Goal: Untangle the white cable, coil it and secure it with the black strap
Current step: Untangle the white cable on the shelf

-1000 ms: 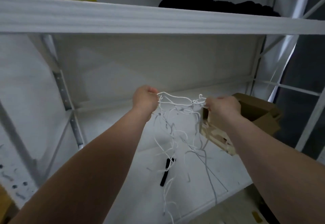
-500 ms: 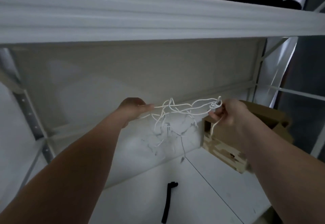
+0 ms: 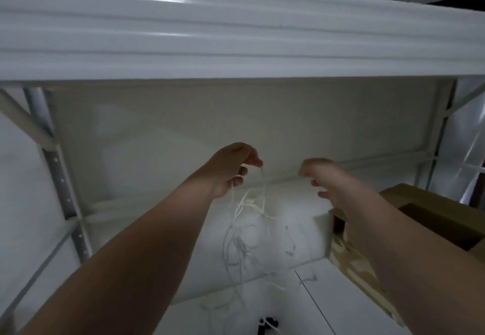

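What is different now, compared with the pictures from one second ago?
The right hand let go of the white cable, which now hangs down from the left hand alone. The black strap still lies on the shelf.

Gloss against matt
The shelf beam (image 3: 236, 32) is finished in glossy white-painted metal; the box (image 3: 433, 219) is matt brown cardboard; the white cable (image 3: 252, 204) looks smooth, possibly plastic-sheathed.
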{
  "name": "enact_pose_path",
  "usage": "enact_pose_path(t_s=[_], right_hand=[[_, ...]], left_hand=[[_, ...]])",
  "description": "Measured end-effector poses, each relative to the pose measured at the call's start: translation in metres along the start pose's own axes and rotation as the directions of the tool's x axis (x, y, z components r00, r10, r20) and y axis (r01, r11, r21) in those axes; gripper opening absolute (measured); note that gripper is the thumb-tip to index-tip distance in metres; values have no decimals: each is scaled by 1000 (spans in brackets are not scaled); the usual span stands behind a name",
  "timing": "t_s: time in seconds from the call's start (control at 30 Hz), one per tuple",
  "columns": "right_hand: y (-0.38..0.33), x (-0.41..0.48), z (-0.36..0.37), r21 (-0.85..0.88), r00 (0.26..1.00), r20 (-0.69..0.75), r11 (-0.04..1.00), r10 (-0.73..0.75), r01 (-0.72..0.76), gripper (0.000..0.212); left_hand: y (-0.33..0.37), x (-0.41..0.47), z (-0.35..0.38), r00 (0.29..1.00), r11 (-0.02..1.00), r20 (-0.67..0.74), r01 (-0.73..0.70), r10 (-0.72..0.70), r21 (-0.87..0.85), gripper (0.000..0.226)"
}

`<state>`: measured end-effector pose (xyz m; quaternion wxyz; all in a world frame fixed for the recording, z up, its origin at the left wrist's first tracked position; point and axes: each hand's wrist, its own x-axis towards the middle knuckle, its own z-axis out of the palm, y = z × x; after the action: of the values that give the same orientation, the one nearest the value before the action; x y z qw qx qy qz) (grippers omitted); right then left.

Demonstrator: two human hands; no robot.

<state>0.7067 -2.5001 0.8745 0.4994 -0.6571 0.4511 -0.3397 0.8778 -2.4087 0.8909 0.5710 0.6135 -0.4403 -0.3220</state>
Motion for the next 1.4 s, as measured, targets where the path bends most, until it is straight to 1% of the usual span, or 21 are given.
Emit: enact_pose_path(t_s=[0.07,0.13,0.23,0.3,0.4,0.5,0.53,0.6,0.67,0.73,0.77,0.83,0.93,1.03,1.1,1.17,1.2,1.23,1.3,1.33,1.4], right_hand=[[4,17,2,-105,966,254,992,-45,74,46],[12,34,6,-180,871,490,974,-34,140,56],[26,58,14,-266,784,618,923,-59,279,61],[36,69,15,-279,738,663,873,-127,400,47],[52,85,8,-319,700,685,782,-201,536,12],[64,105,-4,-369,738,619,730,-269,576,29],[67,111,-8,-404,757,583,704,-294,585,29],[74,124,-17,-453,798,492,680,-348,576,26],[81,131,-24,-390,823,433,746,-369,540,22],[87,131,-23,-255,832,434,838,-346,482,21],[88,129,-22,-182,837,445,883,-319,433,21],[92,124,-14,-33,852,466,958,-238,285,22],[101,118,-2,115,871,450,980,-196,161,23],[108,110,6,222,874,446,970,-194,102,25],[112,105,9,307,865,459,950,-202,59,24],[119,101,12,372,859,461,927,-224,42,24],[124,99,13,402,854,464,915,-236,34,23],[129,98,13,429,848,471,903,-245,23,23],[140,95,14,466,843,474,885,-254,4,23],[147,96,14,472,853,456,882,-253,9,23],[164,98,15,422,897,368,904,-244,73,23]], left_hand=[[3,9,14,999,999,28,-16,17,-32,22],[4,19,27,998,995,28,-46,49,-86,23],[4,29,45,994,973,-9,-111,112,-200,24],[4,34,58,990,950,-65,-139,125,-279,25],[4,36,75,978,937,-174,-163,112,-310,25],[2,33,73,939,958,-334,-167,82,-235,25],[-1,32,67,904,972,-424,-148,59,-181,26],[-11,25,50,784,998,-621,-45,8,-44,29],[-28,16,34,673,987,-739,135,-29,85,27],[-51,10,25,618,922,-785,322,-34,213,26],[-65,8,23,614,895,-789,370,-34,249,27],[-92,8,24,655,884,-755,375,-39,280,23],[-129,13,39,763,852,-647,349,-16,390,19],[-167,9,64,810,836,-586,336,-22,434,50],[-192,0,78,816,907,-552,349,-171,235,83],[-218,-8,85,818,918,-440,394,-371,-42,101],[-229,-11,88,823,898,-368,429,-433,-96,96],[-240,-13,91,838,888,-298,445,-457,-114,80],[-259,-18,100,877,905,-226,400,-424,-144,28],[-265,-20,104,892,916,-225,358,-393,-181,12],[-276,-25,105,901,919,-242,296,-359,-259,10]])
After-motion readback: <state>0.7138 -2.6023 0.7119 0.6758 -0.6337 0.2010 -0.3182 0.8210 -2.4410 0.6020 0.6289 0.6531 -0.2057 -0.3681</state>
